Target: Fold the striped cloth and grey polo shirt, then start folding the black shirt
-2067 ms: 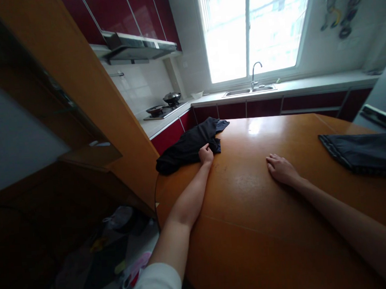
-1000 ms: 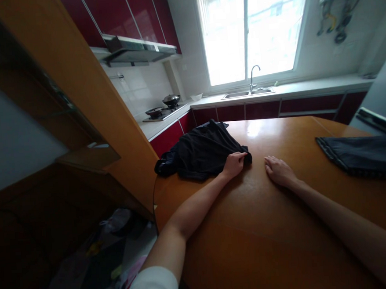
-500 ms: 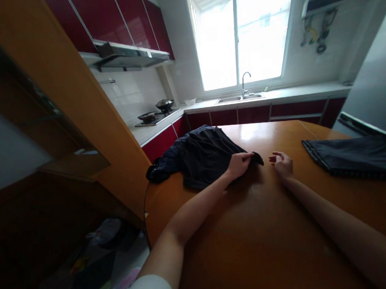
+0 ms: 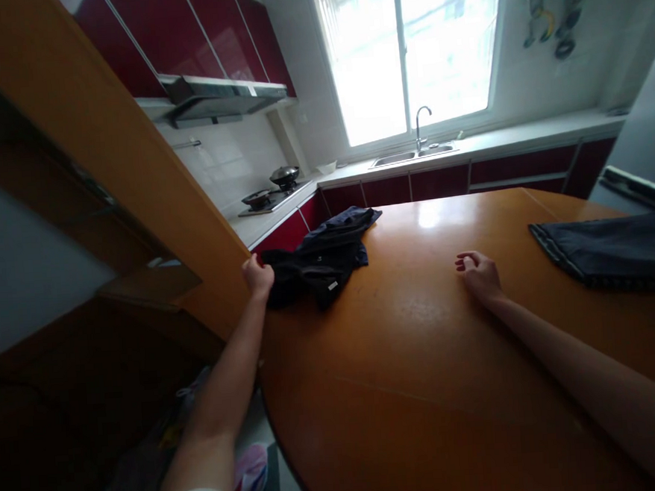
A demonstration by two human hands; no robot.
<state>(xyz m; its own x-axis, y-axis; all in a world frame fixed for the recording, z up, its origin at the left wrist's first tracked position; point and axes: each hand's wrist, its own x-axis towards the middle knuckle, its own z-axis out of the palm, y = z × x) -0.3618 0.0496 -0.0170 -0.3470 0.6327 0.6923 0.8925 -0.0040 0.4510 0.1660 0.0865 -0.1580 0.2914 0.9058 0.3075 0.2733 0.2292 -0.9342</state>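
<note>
My left hand [image 4: 259,276] is closed on the edge of a black garment [image 4: 312,269] at the table's left side. A small white tag shows on the garment's near part, and its exact kind is hard to make out. Beneath and behind it lies a navy garment [image 4: 334,228], bunched up. My right hand [image 4: 478,276] rests over the middle of the wooden table [image 4: 414,359], fingers loosely bent and holding nothing. To its right lies a folded dark grey-blue garment [image 4: 619,249], perhaps trousers.
A wooden cabinet post [image 4: 190,210] stands close beside the table's left edge. Behind the table runs a white counter with a sink [image 4: 411,156] and a stove [image 4: 276,197] holding pans. A fridge [image 4: 650,126] is at the right. Bags lie on the floor at lower left.
My left hand has moved left, drawing the black garment's edge over from the middle to the table's left side. The right hand stays nearly in place. The view has shifted slightly.
</note>
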